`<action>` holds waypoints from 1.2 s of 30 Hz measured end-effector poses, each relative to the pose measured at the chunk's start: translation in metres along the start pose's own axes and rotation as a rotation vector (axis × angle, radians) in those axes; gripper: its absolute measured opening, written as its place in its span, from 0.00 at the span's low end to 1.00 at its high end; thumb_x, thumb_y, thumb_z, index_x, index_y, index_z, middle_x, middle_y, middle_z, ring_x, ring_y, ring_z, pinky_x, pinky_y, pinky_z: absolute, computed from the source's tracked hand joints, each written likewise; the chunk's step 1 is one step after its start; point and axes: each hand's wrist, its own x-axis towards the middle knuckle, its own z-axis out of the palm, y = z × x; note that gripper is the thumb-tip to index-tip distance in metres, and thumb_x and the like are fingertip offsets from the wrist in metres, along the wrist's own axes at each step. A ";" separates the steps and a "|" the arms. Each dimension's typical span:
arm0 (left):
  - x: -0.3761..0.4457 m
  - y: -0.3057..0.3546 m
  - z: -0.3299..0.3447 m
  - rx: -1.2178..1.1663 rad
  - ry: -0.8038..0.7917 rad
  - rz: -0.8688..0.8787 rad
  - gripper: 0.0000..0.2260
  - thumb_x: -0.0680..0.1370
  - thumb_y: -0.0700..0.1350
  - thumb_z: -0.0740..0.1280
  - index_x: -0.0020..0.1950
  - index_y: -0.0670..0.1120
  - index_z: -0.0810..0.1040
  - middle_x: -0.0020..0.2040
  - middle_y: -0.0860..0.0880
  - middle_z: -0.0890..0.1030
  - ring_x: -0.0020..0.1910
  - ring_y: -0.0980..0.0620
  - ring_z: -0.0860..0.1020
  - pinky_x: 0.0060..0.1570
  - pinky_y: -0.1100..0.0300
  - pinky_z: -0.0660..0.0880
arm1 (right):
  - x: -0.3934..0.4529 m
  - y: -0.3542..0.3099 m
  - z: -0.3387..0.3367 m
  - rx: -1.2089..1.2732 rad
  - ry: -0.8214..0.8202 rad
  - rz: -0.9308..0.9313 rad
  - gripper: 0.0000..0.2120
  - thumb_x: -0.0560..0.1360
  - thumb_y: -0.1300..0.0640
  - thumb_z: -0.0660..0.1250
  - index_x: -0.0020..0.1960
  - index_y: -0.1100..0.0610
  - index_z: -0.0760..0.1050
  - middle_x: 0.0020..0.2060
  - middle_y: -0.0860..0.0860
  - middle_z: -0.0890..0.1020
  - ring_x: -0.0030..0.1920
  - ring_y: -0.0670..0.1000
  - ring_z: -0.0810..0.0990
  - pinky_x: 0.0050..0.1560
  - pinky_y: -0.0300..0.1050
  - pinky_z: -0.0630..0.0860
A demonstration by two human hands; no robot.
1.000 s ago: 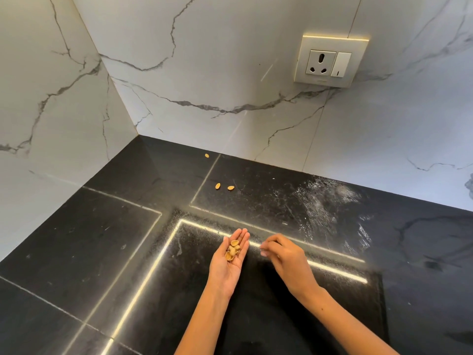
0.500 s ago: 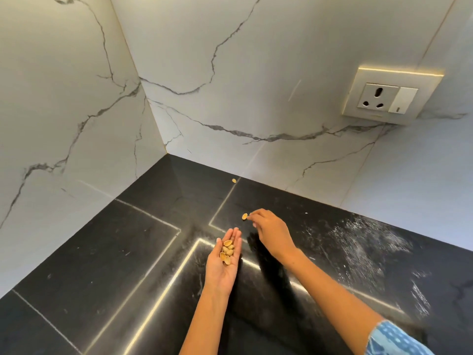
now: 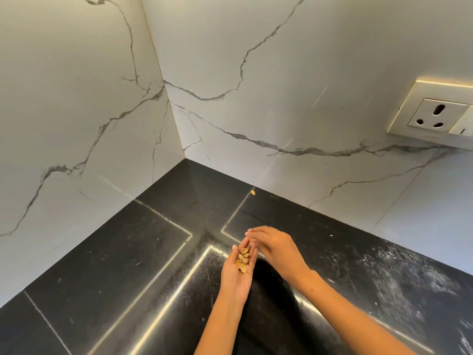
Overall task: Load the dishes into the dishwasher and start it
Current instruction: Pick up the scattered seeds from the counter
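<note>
The left hand (image 3: 236, 274) lies palm up over the bench, fingers straight and close together, cradling a small heap of tan, split nutshells (image 3: 242, 260) along the palm and the base of the fingers. The right hand (image 3: 275, 248) hovers palm down just beside it, fingers loosely extended with their tips over the left fingertips; whether it pinches a shell there I cannot tell, since the tips are blurred.

This looks like clearing litter off the bench, a side job to the dishwasher task. To do it well, the left palm should stay level and slightly cupped so the heap does not roll off the fingertips, and the right hand should let go low over the heap rather than from height. One single tan shell (image 3: 253, 192) lies on the far part of the glossy black stone bench (image 3: 102, 278), close to the wall; reaching it calls for the right hand alone while the left holds steady.

No dishes and no dishwasher are in view. The white marble-veined wall (image 3: 281, 73) carries a cream wall socket with a switch (image 3: 435, 116) at far right. No brand, label or writing can be read anywhere.
</note>
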 end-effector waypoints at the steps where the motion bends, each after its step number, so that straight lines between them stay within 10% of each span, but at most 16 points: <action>1: 0.001 -0.001 0.003 -0.006 -0.003 -0.005 0.16 0.83 0.44 0.55 0.58 0.34 0.76 0.55 0.39 0.81 0.51 0.47 0.81 0.48 0.57 0.80 | -0.002 -0.003 -0.003 -0.010 -0.023 -0.023 0.13 0.72 0.61 0.69 0.56 0.53 0.80 0.54 0.47 0.82 0.53 0.44 0.79 0.54 0.37 0.75; 6: 0.008 0.000 0.010 -0.077 -0.010 -0.029 0.16 0.84 0.43 0.54 0.57 0.32 0.75 0.54 0.36 0.81 0.56 0.43 0.78 0.48 0.52 0.80 | -0.008 0.032 -0.014 -0.106 0.070 0.162 0.12 0.73 0.61 0.70 0.56 0.56 0.80 0.53 0.49 0.82 0.54 0.48 0.80 0.56 0.41 0.75; 11: 0.014 0.002 0.007 -0.056 0.000 -0.022 0.16 0.84 0.43 0.53 0.59 0.32 0.74 0.56 0.35 0.79 0.58 0.42 0.77 0.48 0.51 0.79 | -0.018 0.047 -0.003 -0.276 -0.221 0.211 0.16 0.76 0.59 0.65 0.63 0.52 0.76 0.63 0.49 0.76 0.64 0.50 0.73 0.60 0.44 0.71; 16: 0.015 0.000 0.010 -0.021 0.002 -0.026 0.16 0.84 0.42 0.53 0.58 0.32 0.74 0.56 0.35 0.79 0.58 0.42 0.77 0.49 0.50 0.79 | -0.026 0.044 0.003 -0.330 -0.197 0.229 0.10 0.74 0.62 0.65 0.52 0.56 0.80 0.52 0.50 0.80 0.52 0.52 0.78 0.48 0.44 0.75; 25: 0.021 -0.011 0.033 -0.074 -0.006 -0.070 0.14 0.83 0.43 0.56 0.55 0.34 0.75 0.44 0.38 0.82 0.39 0.48 0.84 0.35 0.58 0.81 | 0.008 0.006 -0.013 -0.035 0.095 0.081 0.11 0.76 0.51 0.62 0.48 0.54 0.81 0.48 0.45 0.82 0.48 0.43 0.80 0.48 0.36 0.76; 29: 0.039 0.003 0.040 -0.154 -0.047 -0.049 0.16 0.84 0.42 0.54 0.57 0.32 0.74 0.50 0.35 0.82 0.45 0.42 0.84 0.44 0.51 0.81 | 0.038 0.040 -0.007 -0.094 0.168 0.152 0.07 0.75 0.59 0.66 0.49 0.59 0.81 0.46 0.50 0.83 0.46 0.48 0.82 0.47 0.41 0.78; 36: 0.063 0.030 0.034 -0.086 -0.005 0.030 0.16 0.83 0.43 0.54 0.58 0.32 0.74 0.58 0.35 0.77 0.58 0.42 0.77 0.46 0.51 0.80 | 0.113 0.090 0.042 -0.341 -0.329 0.192 0.22 0.80 0.64 0.54 0.73 0.61 0.60 0.74 0.57 0.60 0.74 0.56 0.58 0.72 0.48 0.56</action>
